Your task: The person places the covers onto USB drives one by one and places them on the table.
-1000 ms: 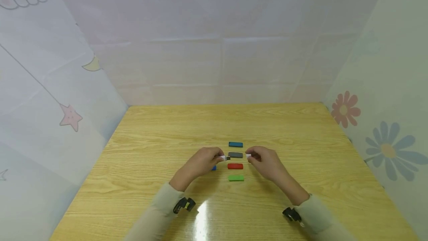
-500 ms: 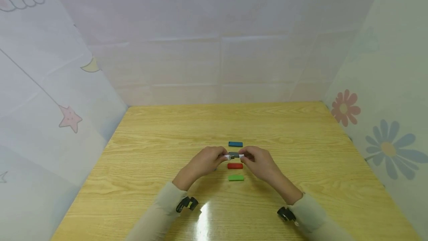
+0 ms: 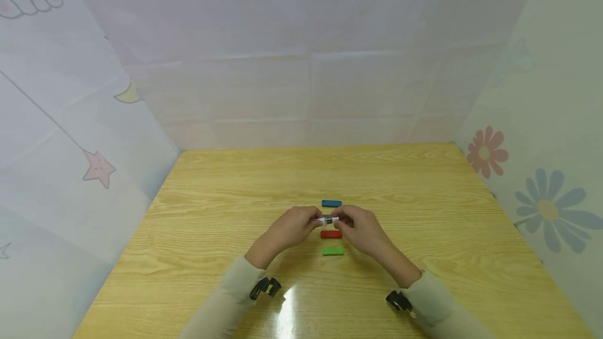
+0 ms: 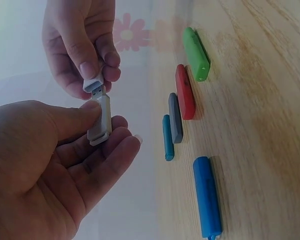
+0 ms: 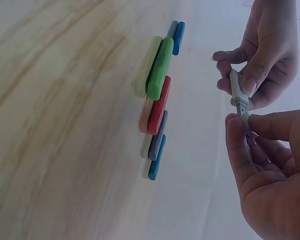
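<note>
Between thumb and fingers, my left hand point(image 4: 45, 155) pinches the body of a white USB stick point(image 4: 103, 120). Its metal plug points toward my right hand point(image 5: 270, 170). The right hand pinches a small white cap point(image 4: 94, 84) at the tip of that plug, and part of the metal still shows between cap and body. Both hands are raised above the table, over the row of sticks. In the head view my left hand point(image 3: 293, 226) and right hand point(image 3: 363, 229) nearly meet, and they partly cover a grey stick point(image 3: 327, 216).
On the wooden table point(image 3: 212, 187) lie a teal-blue stick point(image 3: 332, 203), a red stick point(image 3: 331, 234) and a green stick point(image 3: 332, 251) in one row. A brighter blue stick point(image 4: 207, 197) lies apart, seen in the left wrist view. Patterned walls border the table.
The right hand has moved left with the cap, and the left hand slightly right with the USB stick. The gap between them has closed, and the cap now meets the plug.
</note>
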Action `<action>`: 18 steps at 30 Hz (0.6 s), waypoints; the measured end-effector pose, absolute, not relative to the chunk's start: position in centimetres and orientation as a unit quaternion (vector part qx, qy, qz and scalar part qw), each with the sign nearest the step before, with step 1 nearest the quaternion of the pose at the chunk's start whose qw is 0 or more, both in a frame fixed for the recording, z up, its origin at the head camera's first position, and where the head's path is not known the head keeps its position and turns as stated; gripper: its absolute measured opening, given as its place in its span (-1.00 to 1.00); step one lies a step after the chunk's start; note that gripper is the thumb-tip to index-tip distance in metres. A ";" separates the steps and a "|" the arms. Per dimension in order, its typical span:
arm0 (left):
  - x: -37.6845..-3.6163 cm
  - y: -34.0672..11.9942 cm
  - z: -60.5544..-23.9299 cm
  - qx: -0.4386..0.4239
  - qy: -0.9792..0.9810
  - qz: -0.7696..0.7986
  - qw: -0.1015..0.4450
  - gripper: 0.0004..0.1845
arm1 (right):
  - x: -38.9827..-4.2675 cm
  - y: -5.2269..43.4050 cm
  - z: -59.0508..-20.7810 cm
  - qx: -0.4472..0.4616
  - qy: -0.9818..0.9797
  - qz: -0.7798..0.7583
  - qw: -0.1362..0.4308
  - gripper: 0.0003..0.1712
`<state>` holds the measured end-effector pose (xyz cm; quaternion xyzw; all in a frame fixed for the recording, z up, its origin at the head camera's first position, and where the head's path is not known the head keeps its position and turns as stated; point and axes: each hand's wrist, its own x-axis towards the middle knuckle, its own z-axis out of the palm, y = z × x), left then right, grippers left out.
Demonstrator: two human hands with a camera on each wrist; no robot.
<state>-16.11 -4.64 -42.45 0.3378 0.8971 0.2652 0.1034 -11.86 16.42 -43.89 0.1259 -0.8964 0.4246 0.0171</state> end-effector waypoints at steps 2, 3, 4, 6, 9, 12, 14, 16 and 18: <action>-16.1 -4.6 -42.5 0.339 0.898 0.261 0.100 -0.80 | -11.9 16.4 -43.9 0.128 -0.896 0.424 0.017 -0.85; -16.1 -4.6 -42.5 0.340 0.899 0.259 0.099 -0.80 | -11.9 16.4 -43.9 0.129 -0.896 0.424 0.018 -0.85; -16.0 -4.6 -42.5 0.340 0.899 0.258 0.099 -0.80 | -11.9 16.4 -43.9 0.130 -0.896 0.423 0.019 -0.85; -16.0 -4.6 -42.5 0.342 0.899 0.256 0.097 -0.79 | -11.9 16.4 -43.8 0.132 -0.897 0.421 0.020 -0.85; -16.0 -4.5 -42.4 0.344 0.898 0.256 0.097 -0.80 | -11.9 16.4 -43.8 0.132 -0.898 0.419 0.021 -0.85; -15.9 -4.5 -42.4 0.346 0.898 0.255 0.096 -0.79 | -11.9 16.4 -43.8 0.133 -0.899 0.416 0.020 -0.85; -15.9 -4.4 -42.4 0.347 0.898 0.253 0.096 -0.78 | -11.9 16.3 -43.8 0.135 -0.898 0.418 0.020 -0.85; -15.9 -4.4 -42.4 0.350 0.897 0.251 0.095 -0.77 | -11.9 16.2 -43.9 0.138 -0.896 0.422 0.018 -0.84; -15.9 -4.3 -42.4 0.351 0.897 0.252 0.096 -0.78 | -11.9 16.1 -44.0 0.139 -0.894 0.425 0.016 -0.83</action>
